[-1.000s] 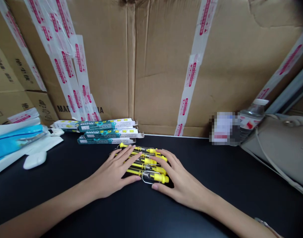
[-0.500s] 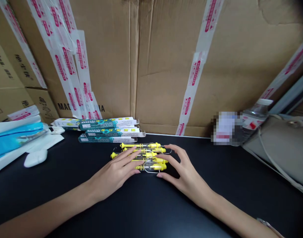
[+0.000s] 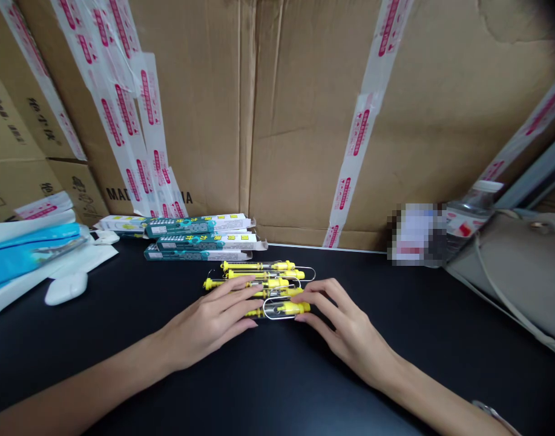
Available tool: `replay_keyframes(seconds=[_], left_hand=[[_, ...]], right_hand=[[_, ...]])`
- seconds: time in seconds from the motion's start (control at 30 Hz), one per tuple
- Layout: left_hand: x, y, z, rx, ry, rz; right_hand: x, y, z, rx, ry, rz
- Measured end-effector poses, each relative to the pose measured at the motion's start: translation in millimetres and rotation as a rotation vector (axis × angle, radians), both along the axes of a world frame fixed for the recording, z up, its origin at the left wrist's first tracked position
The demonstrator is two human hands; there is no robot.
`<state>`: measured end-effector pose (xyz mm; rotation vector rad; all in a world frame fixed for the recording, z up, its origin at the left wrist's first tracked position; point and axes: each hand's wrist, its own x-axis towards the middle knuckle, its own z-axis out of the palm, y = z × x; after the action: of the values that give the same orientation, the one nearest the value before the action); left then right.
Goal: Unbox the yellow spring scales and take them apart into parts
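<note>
Several yellow pen-like tools with clear sleeves and wire loops (image 3: 259,278) lie side by side on the black table (image 3: 395,339). My left hand (image 3: 209,324) rests flat beside them, fingers stretched out and touching the left ends of the nearest ones. My right hand (image 3: 345,327) lies on the other side, fingers extended, with fingertips against the yellow cap of the nearest tool (image 3: 281,309). Neither hand grips anything.
Teal and white narrow boxes (image 3: 200,237) are stacked behind the tools. A white earbud case (image 3: 66,287) and blue packets (image 3: 27,254) lie at the left. Taped cardboard boxes (image 3: 304,121) wall the back. A water bottle (image 3: 463,218) and a beige bag (image 3: 517,272) sit at the right.
Both hands have drawn back toward me from on top of the tools to the nearest one. The tools now lie closer together in a tidier row.
</note>
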<state>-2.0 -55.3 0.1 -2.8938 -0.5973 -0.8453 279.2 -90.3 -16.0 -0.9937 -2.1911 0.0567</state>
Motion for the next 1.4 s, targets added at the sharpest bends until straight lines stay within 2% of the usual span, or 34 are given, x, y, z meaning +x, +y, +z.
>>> replay_keyframes(seconds=[0.17, 0.33, 0.43, 0.53, 0.67, 0.8, 1.13, 1.3, 1.4], left_hand=[[3.4, -4.2, 3.3, 0.190, 0.023, -0.048], [5.3, -4.8, 3.8, 0.176, 0.040, 0.016], [6.3, -4.4, 3.8, 0.173, 0.032, 0.027], [7.0, -5.7, 4.7, 0.196, 0.006, 0.027], [6.2, -10.5, 5.3, 0.204, 0.016, 0.027], [5.4, -14.8, 4.7, 0.238, 0.069, 0.090], [6.6, -15.8, 3.0, 0.248, 0.036, 0.170], [4.1, -15.0, 3.4, 0.238, -0.002, 0.165], [4.3, -15.1, 5.6, 0.254, -0.041, 0.135]], right_hand=[[-1.2, -6.1, -2.4, -0.214, 0.169, -0.027], [-5.1, -11.9, -3.4, -0.582, 0.450, -0.104], [-6.9, -8.3, -3.2, -0.818, 0.616, -0.061], [-6.8, -3.4, -1.8, -0.920, 0.668, 0.007], [-6.1, -3.9, 1.7, -0.955, 0.626, 0.044], [-6.4, -9.3, 4.4, -0.957, 0.587, 0.079], [-3.6, -13.2, 7.6, -0.889, 0.452, 0.214], [-4.7, -16.6, 7.1, -0.799, 0.388, 0.158], [-7.6, -19.1, 4.8, -0.779, 0.391, 0.045]])
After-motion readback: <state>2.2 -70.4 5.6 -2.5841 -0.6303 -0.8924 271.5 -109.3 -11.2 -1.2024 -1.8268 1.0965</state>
